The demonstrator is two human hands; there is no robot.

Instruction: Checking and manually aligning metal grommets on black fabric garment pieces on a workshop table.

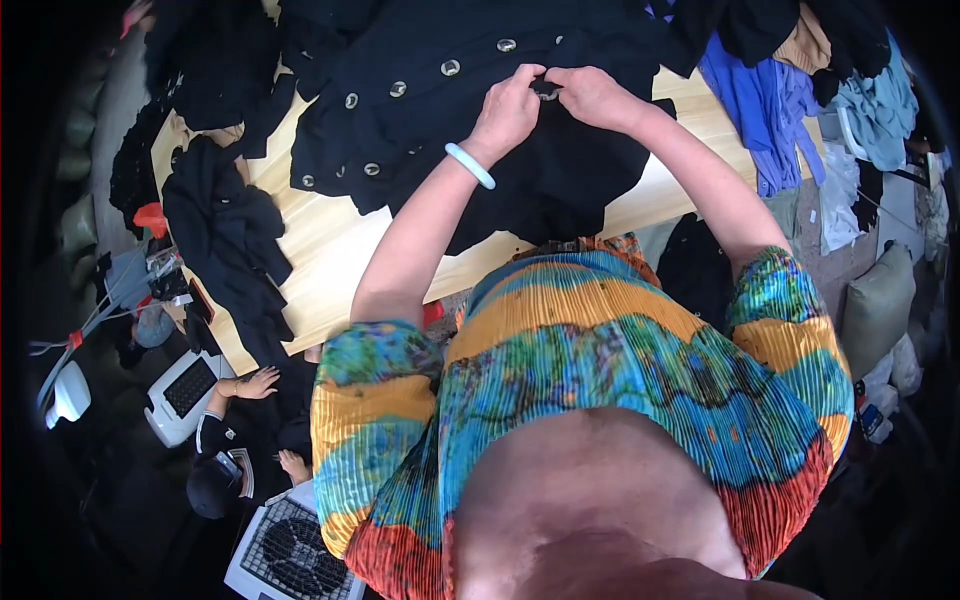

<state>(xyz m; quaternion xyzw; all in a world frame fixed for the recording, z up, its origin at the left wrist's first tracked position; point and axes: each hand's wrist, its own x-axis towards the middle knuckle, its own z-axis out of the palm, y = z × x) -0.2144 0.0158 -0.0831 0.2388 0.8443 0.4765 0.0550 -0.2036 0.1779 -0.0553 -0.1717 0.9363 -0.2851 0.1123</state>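
A black garment [400,130] with several shiny gold-rimmed buttons lies spread before me on the table. At its near half, my left hand [507,108] pinches the cloth, fingertips closed. Close beside it, my right hand [595,97] is closed on the same garment, thumb and finger almost meeting the left ones. Between the two sets of fingertips a shiny button [547,96] shows, partly hidden by the fingers. A pale bracelet [471,166] circles my left wrist.
The garment lies on a light wooden table [335,250]. More black clothing [225,205] hangs over its left edge; blue-violet garments [765,120] lie at the right. At lower left sit a co-worker [225,470] and a white box fan [290,550]. An olive cushion [878,308] stands right.
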